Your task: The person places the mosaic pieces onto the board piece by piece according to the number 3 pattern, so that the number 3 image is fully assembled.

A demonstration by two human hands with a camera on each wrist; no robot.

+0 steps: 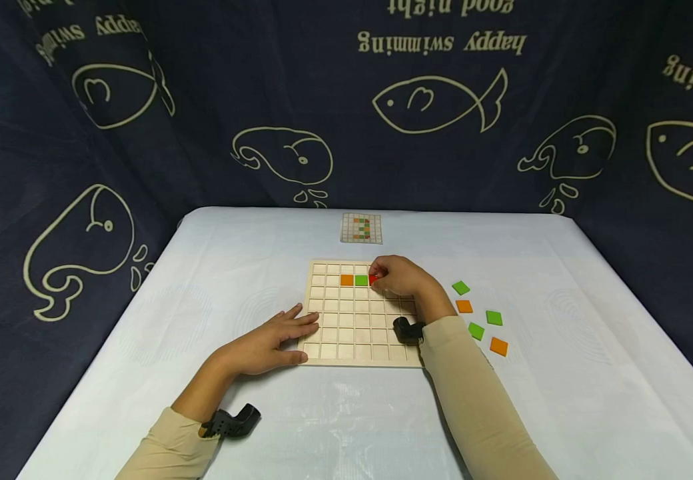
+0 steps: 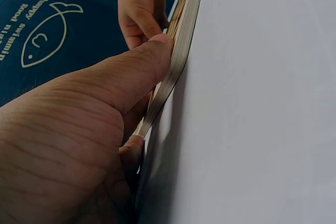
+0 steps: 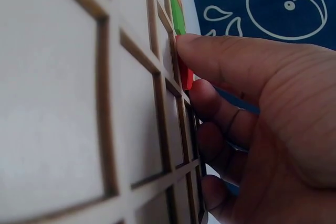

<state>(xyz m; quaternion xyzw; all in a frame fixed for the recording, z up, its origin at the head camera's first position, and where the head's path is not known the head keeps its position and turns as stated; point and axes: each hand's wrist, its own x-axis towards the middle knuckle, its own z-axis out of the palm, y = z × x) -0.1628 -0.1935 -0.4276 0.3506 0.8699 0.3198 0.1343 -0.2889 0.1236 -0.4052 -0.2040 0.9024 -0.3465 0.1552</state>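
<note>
head view: just above the frame's lower centre, my right hand (image 1: 405,276), the nearer one, pinches the red square tile (image 1: 373,280) at the tips, left of my knuckles. the tile lies just right of the green square tile (image 1: 361,281), in its row on the wooden grid board (image 1: 346,333); whether it sits flat, i can't tell. my left hand (image 1: 271,343), lower left, rests fingers spread on the board's left edge.

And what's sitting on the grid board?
An orange tile and a green tile side by side, with a red tile pinched in the right hand beside them. Whatever that hand covers can't be seen.
</note>
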